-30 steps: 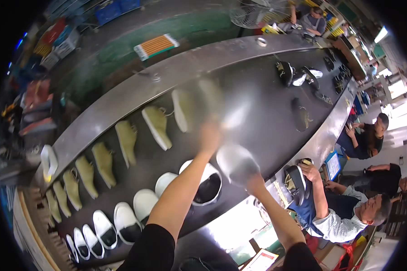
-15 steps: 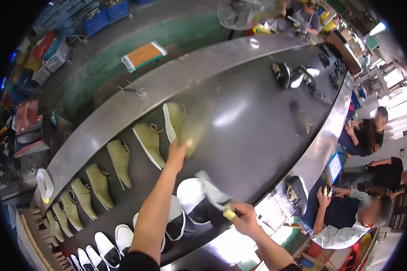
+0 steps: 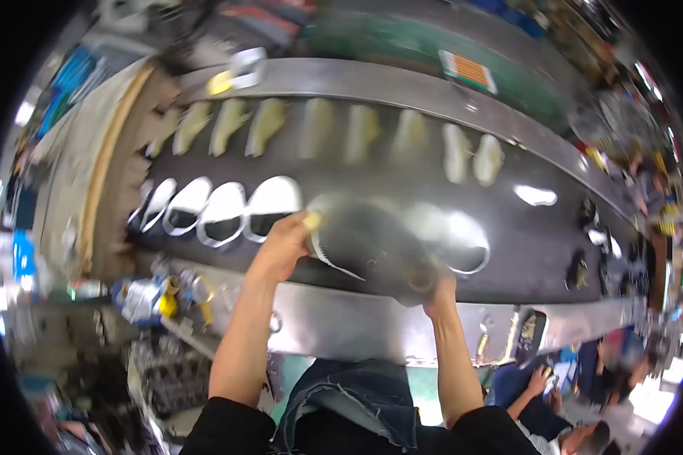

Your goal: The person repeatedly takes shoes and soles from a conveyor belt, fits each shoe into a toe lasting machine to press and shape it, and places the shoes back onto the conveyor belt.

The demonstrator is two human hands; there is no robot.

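Note:
Between my hands a dark shoe [image 3: 376, 246] with a white stitched edge is smeared by motion, held above the dark belt. My left hand [image 3: 284, 243], with a yellow cover on one finger, is closed on its left end. At its lower right end my right hand [image 3: 439, 292] grips it, the fingers partly blurred. Left of my left hand, several white shoes with black openings, such as this white shoe [image 3: 275, 199], stand in a row. Behind them runs a row of olive shoes [image 3: 267, 127]. Another white shoe [image 3: 467, 235] lies behind my right hand.
Metal rims [image 3: 341, 302] edge the belt [image 3: 524, 250] on its near and far sides. A wooden board [image 3: 118, 163] closes its left end. Dark shoes [image 3: 588, 265] lie at the far right. A person [image 3: 561, 402] works at the lower right. Beyond the far rim stands an orange-topped stool [image 3: 468, 70].
The view has swung left. My left hand has left the olive shoes and come back toward me. Both hands now meet on the dark shoe.

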